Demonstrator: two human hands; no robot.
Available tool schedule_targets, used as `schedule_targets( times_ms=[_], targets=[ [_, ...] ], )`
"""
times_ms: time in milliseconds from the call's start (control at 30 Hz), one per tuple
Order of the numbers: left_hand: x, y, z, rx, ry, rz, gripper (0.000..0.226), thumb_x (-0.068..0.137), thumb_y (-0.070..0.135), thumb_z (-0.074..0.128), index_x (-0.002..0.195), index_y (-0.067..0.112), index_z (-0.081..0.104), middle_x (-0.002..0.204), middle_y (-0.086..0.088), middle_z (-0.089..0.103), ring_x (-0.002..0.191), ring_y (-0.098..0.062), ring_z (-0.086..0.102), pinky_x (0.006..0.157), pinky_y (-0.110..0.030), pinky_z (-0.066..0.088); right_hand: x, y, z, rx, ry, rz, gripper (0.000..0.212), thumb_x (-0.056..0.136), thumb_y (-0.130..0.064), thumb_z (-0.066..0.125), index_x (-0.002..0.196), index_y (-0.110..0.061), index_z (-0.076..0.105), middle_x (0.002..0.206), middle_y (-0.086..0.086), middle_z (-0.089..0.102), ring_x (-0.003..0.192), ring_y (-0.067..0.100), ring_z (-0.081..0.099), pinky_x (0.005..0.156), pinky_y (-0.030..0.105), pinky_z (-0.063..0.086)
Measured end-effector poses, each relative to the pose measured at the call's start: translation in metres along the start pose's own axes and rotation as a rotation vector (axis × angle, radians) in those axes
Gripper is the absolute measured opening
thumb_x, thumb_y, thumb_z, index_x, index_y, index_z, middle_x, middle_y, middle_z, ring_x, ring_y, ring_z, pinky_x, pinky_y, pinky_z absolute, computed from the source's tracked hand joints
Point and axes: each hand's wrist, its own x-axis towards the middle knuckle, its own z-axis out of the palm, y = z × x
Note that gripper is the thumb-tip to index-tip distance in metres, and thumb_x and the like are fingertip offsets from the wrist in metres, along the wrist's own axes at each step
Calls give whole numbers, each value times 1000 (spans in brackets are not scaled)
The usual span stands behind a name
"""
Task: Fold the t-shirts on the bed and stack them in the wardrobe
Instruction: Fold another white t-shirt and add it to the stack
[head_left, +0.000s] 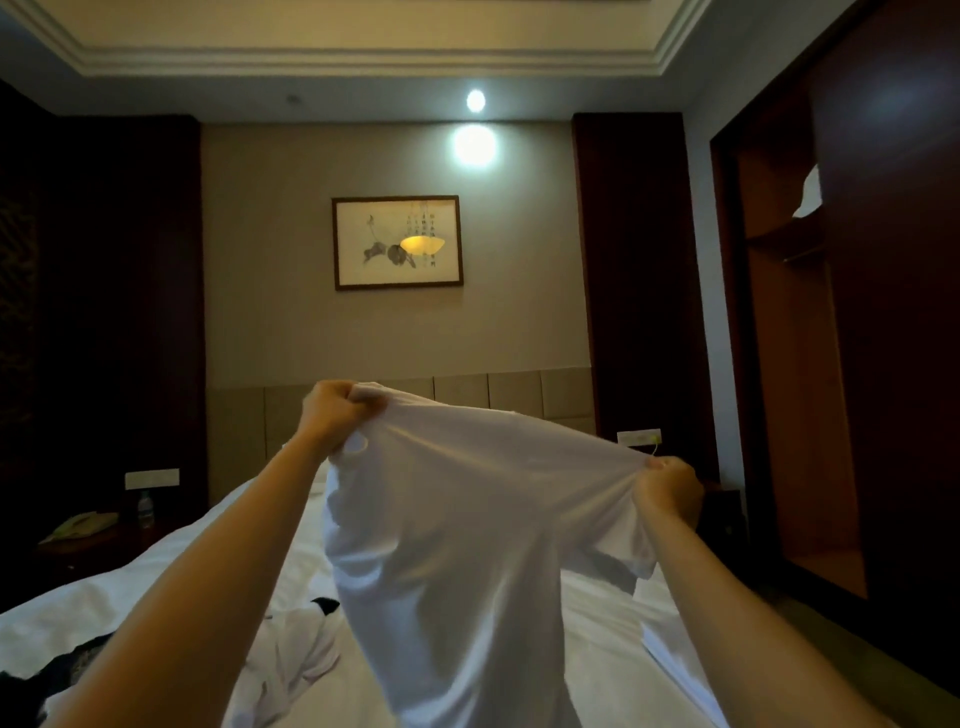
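My left hand (332, 410) & right hand (670, 493) clench t-shirt (467, 545) near sleeves, above bed (78, 623); light, limp, prob best held by shoulders.

Hotel bedroom — white bed (130, 597), padded headboard (519, 392), framed painting (397, 241), dark-wood wardrobe (810, 364).

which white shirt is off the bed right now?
The white t-shirt held up mid-frame, gripped by the left hand and right hand. The other white garment lies crumpled on the bed, lower left.

t-shirt (457, 545) hem: cut by bottom edge | wardrobe (795, 364): cut at right
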Motion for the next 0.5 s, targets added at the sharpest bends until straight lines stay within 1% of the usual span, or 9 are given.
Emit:
schedule_targets(
  times_ms=[67, 133, 233, 300, 367, 400, 467, 500],
  targets=[
    [3, 17, 1, 149, -1, 51, 17, 89, 17, 64, 97, 3, 70, 89, -13, 63, 82, -21, 54, 73, -31, 42, -2, -3, -3, 23, 6, 7, 33, 103, -17, 35, 120, 0, 58, 121, 23, 58, 110, 40, 55, 86, 44, 45],
    [8, 33, -3, 324, -18, 71, 19, 92, 14, 58, 104, 4, 68, 97, -12, 64, 87, -24, 55, 76, -30, 41, -2, -15, -8, 49, 3, 2, 33, 103, -17, 35, 119, 1, 58, 121, 23, 58, 110, 40, 55, 87, 44, 45],
    [18, 50, -18, 547, -88, -16, 25, 91, 9, 56, 114, 4, 66, 113, -19, 64, 104, -32, 57, 84, -33, 44, 0, -41, -17, 115, 3, -7, 33, 103, -18, 35, 119, -1, 58, 120, 22, 59, 108, 40, 56, 88, 46, 46],
    [16, 56, -26, 648, -145, -47, 28, 91, 9, 55, 117, 5, 64, 118, -19, 62, 110, -33, 56, 88, -33, 43, -2, -54, -22, 153, 0, -6, 33, 103, -16, 34, 120, 1, 58, 119, 22, 59, 109, 40, 56, 90, 46, 46],
    [14, 63, -29, 664, -132, -34, 28, 92, 9, 52, 117, 4, 64, 118, -19, 62, 108, -32, 56, 89, -34, 43, -2, -61, -28, 189, 9, -7, 33, 102, -15, 34, 118, 1, 58, 119, 22, 59, 109, 40, 56, 91, 47, 46],
    [13, 68, -29, 655, -108, -32, 28, 93, 9, 49, 116, 3, 63, 117, -19, 61, 105, -32, 56, 87, -34, 43, -2, -66, -31, 206, 16, -11, 33, 102, -14, 34, 118, 1, 58, 119, 22, 59, 109, 40, 56, 91, 47, 46],
    [11, 83, -31, 571, -18, -41, 27, 95, 9, 44, 114, 1, 62, 117, -21, 60, 101, -32, 55, 82, -33, 41, -3, -81, -40, 263, 32, -24, 33, 101, -13, 34, 119, 0, 58, 122, 22, 58, 111, 40, 56, 92, 47, 46],
    [12, 93, -34, 488, 47, -36, 28, 96, 9, 42, 114, 0, 61, 118, -22, 59, 104, -33, 54, 83, -34, 41, -3, -93, -45, 304, 44, -45, 33, 101, -12, 34, 120, 0, 58, 123, 22, 58, 112, 39, 55, 93, 47, 46]
  ],
)
